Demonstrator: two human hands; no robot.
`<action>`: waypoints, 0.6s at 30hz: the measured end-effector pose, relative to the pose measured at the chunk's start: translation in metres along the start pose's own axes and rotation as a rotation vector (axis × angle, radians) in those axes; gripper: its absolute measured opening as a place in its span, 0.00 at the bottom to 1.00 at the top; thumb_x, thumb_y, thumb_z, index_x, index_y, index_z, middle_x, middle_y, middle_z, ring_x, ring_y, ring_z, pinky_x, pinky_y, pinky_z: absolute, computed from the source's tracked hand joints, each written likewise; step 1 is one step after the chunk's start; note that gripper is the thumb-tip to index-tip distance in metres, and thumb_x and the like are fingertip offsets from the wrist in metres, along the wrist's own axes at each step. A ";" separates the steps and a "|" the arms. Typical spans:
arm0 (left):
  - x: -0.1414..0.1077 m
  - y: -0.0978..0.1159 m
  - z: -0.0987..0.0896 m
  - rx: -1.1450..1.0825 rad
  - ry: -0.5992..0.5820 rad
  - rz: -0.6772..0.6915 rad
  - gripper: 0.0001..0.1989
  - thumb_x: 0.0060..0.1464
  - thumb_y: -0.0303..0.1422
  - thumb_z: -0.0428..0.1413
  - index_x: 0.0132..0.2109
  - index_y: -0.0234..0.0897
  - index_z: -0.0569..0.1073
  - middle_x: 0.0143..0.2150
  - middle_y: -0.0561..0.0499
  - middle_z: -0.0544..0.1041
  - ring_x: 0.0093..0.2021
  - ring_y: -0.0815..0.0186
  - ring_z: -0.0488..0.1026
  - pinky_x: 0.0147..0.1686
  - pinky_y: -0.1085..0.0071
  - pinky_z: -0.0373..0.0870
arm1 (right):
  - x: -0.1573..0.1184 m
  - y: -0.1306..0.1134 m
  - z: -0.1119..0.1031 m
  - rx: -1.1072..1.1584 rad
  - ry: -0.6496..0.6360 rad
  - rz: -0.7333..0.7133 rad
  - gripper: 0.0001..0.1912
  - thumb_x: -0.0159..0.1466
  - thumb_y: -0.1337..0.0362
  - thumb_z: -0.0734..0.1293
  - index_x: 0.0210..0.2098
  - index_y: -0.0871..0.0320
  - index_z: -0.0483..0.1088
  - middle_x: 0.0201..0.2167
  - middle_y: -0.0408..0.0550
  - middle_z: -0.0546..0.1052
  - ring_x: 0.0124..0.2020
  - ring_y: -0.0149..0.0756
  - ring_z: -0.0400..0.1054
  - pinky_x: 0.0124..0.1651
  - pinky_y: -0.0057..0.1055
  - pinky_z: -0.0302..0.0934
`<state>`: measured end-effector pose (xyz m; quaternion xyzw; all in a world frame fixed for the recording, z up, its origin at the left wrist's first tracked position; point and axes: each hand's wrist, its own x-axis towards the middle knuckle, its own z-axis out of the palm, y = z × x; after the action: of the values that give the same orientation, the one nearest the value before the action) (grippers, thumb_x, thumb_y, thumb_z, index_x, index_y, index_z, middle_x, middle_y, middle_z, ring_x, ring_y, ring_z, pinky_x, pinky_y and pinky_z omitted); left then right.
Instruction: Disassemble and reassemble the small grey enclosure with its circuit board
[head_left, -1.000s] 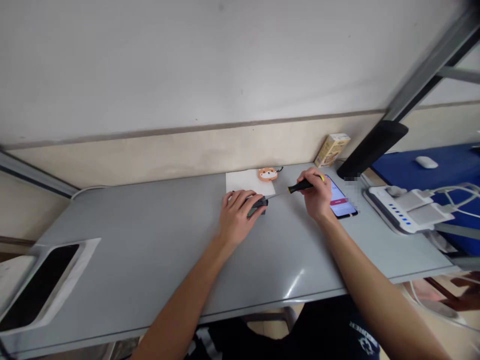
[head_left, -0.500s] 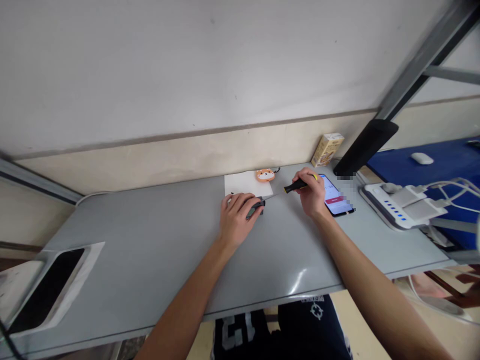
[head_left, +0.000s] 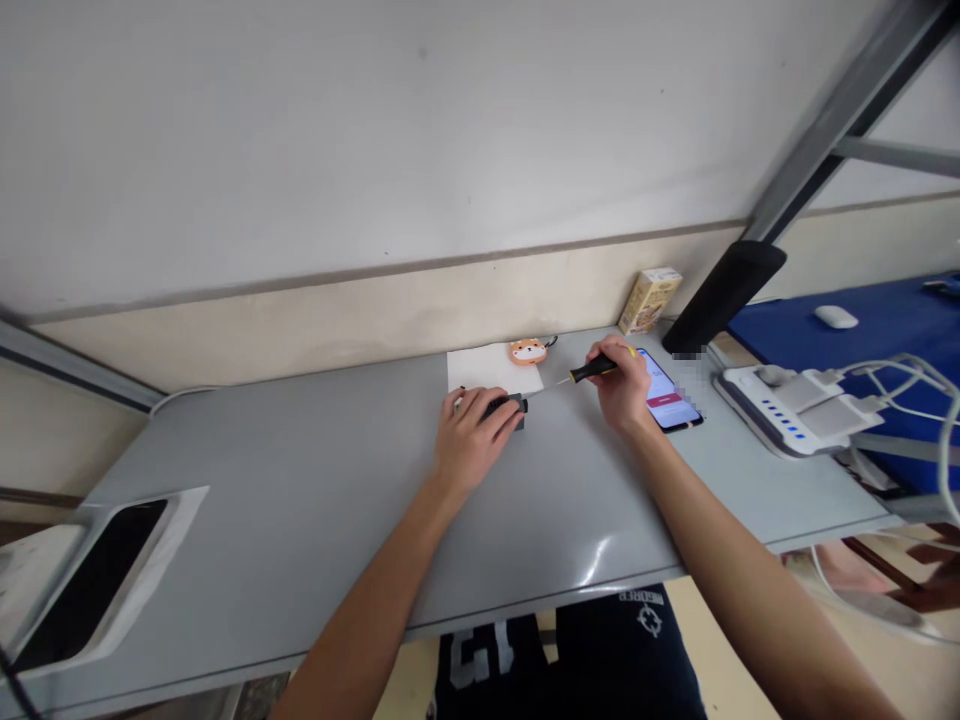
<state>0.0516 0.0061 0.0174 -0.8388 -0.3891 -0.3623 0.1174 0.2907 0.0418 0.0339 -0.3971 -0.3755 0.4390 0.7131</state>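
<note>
My left hand [head_left: 472,435] is wrapped over a small dark device [head_left: 520,412] on the grey table [head_left: 315,500], its right end sticking out past the fingers. In my right hand [head_left: 624,385] is a black and yellow screwdriver [head_left: 589,371], its thin shaft pointing left toward the device. Whether the tip touches the device cannot be made out. Behind my left hand lies a white sheet of paper [head_left: 487,368], with an orange animal-face case [head_left: 528,351] on its right corner. A lit phone [head_left: 667,400] lies just right of my right hand.
A small carton [head_left: 649,300] and a black cylinder [head_left: 724,298] stand at the back right. A white power strip [head_left: 776,412] with plugs and cables sits at the right. A dark tablet-like device [head_left: 97,580] lies far left. A white mouse [head_left: 835,317] rests on the blue surface.
The device has turned slightly under my left hand, whose fingers have shifted over it. My right hand still holds the screwdriver in nearly the same place. The view has moved slightly.
</note>
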 end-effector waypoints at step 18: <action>-0.003 -0.005 0.004 -0.046 -0.010 0.007 0.06 0.66 0.30 0.57 0.46 0.44 0.79 0.49 0.50 0.82 0.46 0.62 0.79 0.51 0.60 0.67 | -0.002 0.024 0.006 -0.073 -0.003 -0.001 0.16 0.62 0.49 0.69 0.29 0.54 0.68 0.30 0.41 0.73 0.23 0.27 0.60 0.25 0.29 0.55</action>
<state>0.0482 0.0100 0.0119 -0.8445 -0.3784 -0.3664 0.0971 0.2765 0.0481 0.0147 -0.4220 -0.3926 0.4254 0.6978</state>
